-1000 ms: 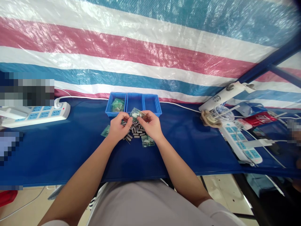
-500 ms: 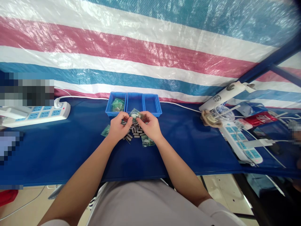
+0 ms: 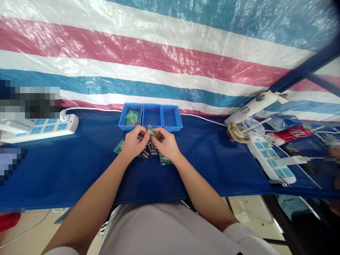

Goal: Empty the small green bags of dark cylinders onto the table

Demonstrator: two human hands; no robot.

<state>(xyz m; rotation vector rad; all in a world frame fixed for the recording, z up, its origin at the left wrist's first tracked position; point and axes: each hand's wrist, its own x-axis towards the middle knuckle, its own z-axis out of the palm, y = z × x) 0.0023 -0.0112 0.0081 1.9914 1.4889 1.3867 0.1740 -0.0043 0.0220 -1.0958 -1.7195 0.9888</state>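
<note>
My left hand (image 3: pixel 132 143) and my right hand (image 3: pixel 166 143) meet over the blue table, fingers pinched on a small clear green bag (image 3: pixel 153 131) held between them. Under the hands lies a heap of small grey metal parts (image 3: pixel 151 150). One flat green bag (image 3: pixel 119 146) rests left of my left hand, another green bag (image 3: pixel 165 161) lies below my right hand. Just beyond the hands stand three joined blue bins (image 3: pixel 150 117); the left bin holds filled green bags (image 3: pixel 132 117).
A white power strip (image 3: pixel 39 127) lies at the left on the blue table (image 3: pixel 79 166). At the right are a second power strip (image 3: pixel 271 163), a white desk fan (image 3: pixel 252 108), a clear cup (image 3: pixel 249 125) and cables. A striped tarp hangs behind.
Both hands have drawn slightly closer together and toward the left, with the green bag lower between the fingers. The view has shifted a little.
</note>
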